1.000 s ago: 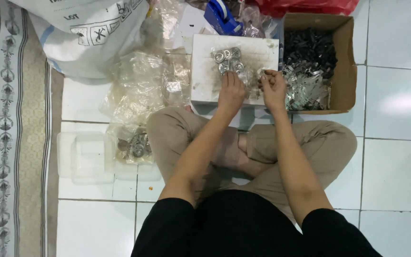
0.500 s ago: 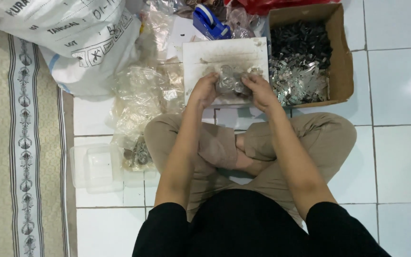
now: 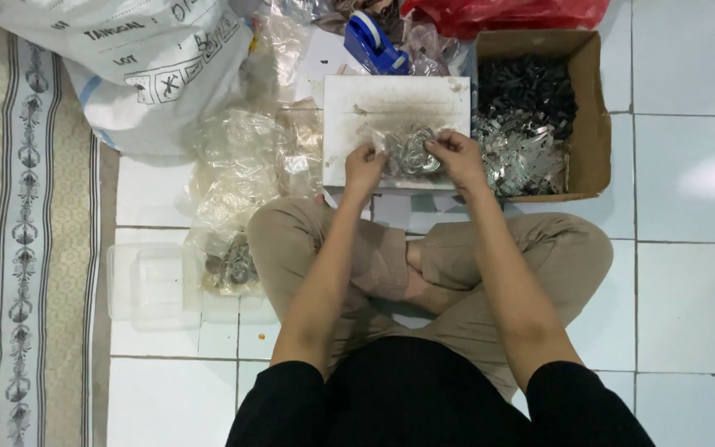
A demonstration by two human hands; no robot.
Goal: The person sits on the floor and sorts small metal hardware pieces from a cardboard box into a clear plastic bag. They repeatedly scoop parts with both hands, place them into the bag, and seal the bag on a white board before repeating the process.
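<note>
Both hands had lifted a clear bag point(image 3: 410, 151) of metal rings off the white board point(image 3: 357, 124); left hand point(image 3: 364, 165) and right hand point(image 3: 455, 154) pinched its edges, cardboard box point(image 3: 591, 124) at 3 o'clock

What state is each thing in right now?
Small clear bag: filled with metal rings, held up by both hands.
Left hand: pinching the bag's edge.
Right hand: pinching the bag's other edge.
White board: flat, smudged.
Cardboard box: open, holding metal parts.

Cardboard box point(image 3: 593, 124) right, plastic bags point(image 3: 242, 170) left.
</note>
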